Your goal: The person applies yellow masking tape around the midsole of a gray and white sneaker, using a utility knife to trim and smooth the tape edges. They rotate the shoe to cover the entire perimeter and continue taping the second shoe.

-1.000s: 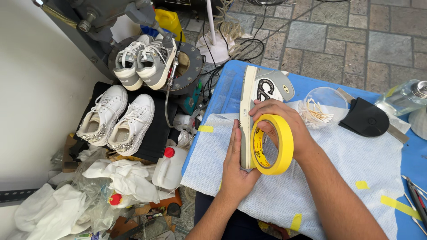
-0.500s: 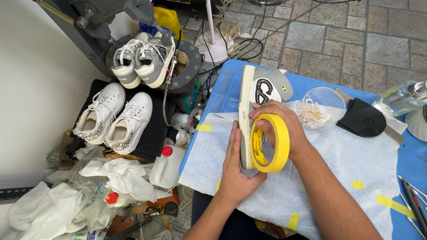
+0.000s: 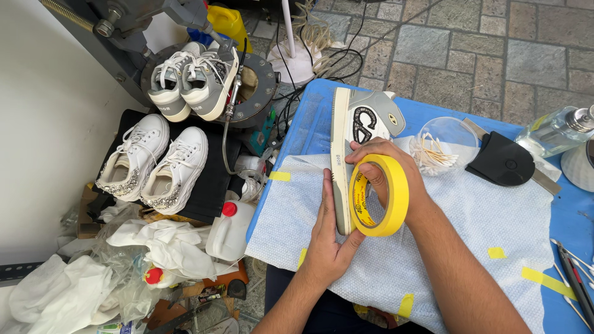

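Observation:
A grey and white sneaker point(image 3: 359, 124) lies on its side on a white cloth point(image 3: 495, 216) over the blue table point(image 3: 312, 117), its sole facing left. My left hand point(image 3: 331, 238) cups the heel end of the sole from below. My right hand point(image 3: 387, 170) holds a roll of yellow masking tape point(image 3: 377, 195) against the shoe's side, fingers through the roll's core. The lower part of the shoe is hidden behind the tape roll and my hands.
On the table: a clear bowl of cotton swabs point(image 3: 444, 147), a black shoe form point(image 3: 504, 162), a glass bottle point(image 3: 557, 130), tools point(image 3: 575, 272) at the right edge, yellow tape scraps point(image 3: 544, 281). Left on the floor: two pairs of sneakers point(image 3: 151, 164), white rags point(image 3: 154, 241), a white jug point(image 3: 229, 229), cables.
Hands, shoe and tape roll hold nearly the same pose; the view has shifted slightly, nothing else visibly moved.

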